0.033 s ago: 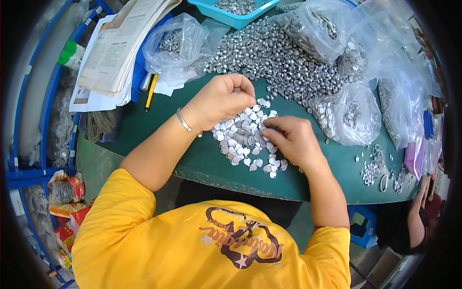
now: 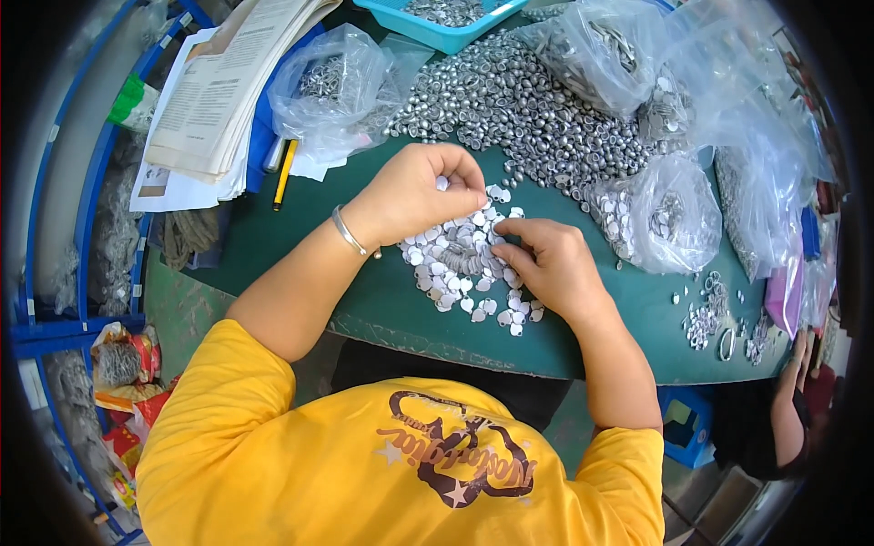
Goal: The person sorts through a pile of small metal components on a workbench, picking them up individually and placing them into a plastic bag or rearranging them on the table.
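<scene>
Small flat silvery metal tags (image 2: 446,287), mostly heart-shaped, lie in a loose pile on the green table (image 2: 337,218) in front of me. Over the pile's far left side is my left hand (image 2: 421,193), its thumb and forefinger closed in a pinch. What that pinch holds, if anything, is too small to make out. My right hand (image 2: 551,264) reaches into the pile's right side, with thumb and fingertips drawn together low among the tags. Whatever sits between those fingertips cannot be made out. A heap of rounded metal pieces (image 2: 546,109) spreads beyond both hands.
Clear plastic bags of metal parts (image 2: 678,214) stand to the right, another bag (image 2: 332,86) at the far left. A blue tray (image 2: 446,38) sits at the back. Newspapers (image 2: 214,109) and a yellow pen (image 2: 286,176) lie left. A person's arm (image 2: 790,409) shows at the right.
My right hand has shifted very slightly left over the pile. My left hand keeps its pinch with almost no movement.
</scene>
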Action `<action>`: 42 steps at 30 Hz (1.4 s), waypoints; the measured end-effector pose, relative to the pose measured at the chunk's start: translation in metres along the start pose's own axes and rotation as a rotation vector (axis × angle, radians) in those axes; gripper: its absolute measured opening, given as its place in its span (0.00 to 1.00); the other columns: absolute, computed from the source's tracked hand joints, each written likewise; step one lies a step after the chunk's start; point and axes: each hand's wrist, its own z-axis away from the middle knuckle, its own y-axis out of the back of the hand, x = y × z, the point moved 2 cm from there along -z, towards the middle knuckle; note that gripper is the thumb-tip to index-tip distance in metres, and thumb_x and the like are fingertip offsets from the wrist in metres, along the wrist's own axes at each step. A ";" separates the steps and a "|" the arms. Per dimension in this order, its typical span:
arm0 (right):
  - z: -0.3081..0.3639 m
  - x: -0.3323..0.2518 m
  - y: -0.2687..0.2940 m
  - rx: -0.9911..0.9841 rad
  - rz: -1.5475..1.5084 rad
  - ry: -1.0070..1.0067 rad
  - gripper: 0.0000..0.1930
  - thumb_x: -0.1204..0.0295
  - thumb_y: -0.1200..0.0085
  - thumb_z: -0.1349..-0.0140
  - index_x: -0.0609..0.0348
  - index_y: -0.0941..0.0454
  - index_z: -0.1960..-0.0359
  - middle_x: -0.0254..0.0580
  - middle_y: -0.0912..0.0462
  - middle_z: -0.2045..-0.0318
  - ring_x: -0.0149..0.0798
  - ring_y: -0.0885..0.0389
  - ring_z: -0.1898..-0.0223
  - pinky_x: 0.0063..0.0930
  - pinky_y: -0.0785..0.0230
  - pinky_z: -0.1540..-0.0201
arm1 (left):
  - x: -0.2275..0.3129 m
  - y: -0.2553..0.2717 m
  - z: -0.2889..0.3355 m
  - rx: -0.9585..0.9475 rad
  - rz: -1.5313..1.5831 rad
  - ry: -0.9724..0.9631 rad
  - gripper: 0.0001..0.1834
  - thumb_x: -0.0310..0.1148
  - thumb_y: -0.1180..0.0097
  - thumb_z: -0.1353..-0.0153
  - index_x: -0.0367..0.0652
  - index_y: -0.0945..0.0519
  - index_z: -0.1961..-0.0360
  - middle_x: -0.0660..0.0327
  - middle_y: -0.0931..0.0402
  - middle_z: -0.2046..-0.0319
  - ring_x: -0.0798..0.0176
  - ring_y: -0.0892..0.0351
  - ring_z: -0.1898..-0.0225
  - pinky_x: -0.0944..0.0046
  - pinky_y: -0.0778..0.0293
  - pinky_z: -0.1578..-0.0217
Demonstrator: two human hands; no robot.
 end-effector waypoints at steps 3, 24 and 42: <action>-0.003 -0.003 0.000 -0.015 0.051 -0.025 0.10 0.69 0.39 0.49 0.56 0.19 0.64 0.46 0.18 0.70 0.49 0.20 0.69 0.37 0.28 0.65 | 0.004 -0.007 0.006 -0.027 -0.380 -0.110 0.04 0.26 0.38 0.51 0.40 0.18 0.72 0.64 0.27 0.78 0.71 0.30 0.78 0.71 0.34 0.74; -0.008 0.008 0.007 0.085 0.095 -0.050 0.06 0.73 0.42 0.48 0.58 0.21 0.67 0.45 0.22 0.77 0.46 0.22 0.74 0.33 0.30 0.70 | -0.010 -0.019 0.010 -0.010 -0.697 -0.338 0.05 0.27 0.37 0.54 0.41 0.21 0.74 0.58 0.28 0.74 0.55 0.25 0.71 0.60 0.29 0.70; -0.008 0.019 0.015 0.123 0.010 -0.094 0.05 0.72 0.43 0.46 0.61 0.22 0.71 0.48 0.20 0.75 0.49 0.21 0.74 0.38 0.30 0.72 | -0.004 -0.040 0.001 -0.046 -0.758 -0.327 0.06 0.31 0.38 0.52 0.44 0.18 0.71 0.59 0.28 0.74 0.52 0.25 0.68 0.58 0.28 0.68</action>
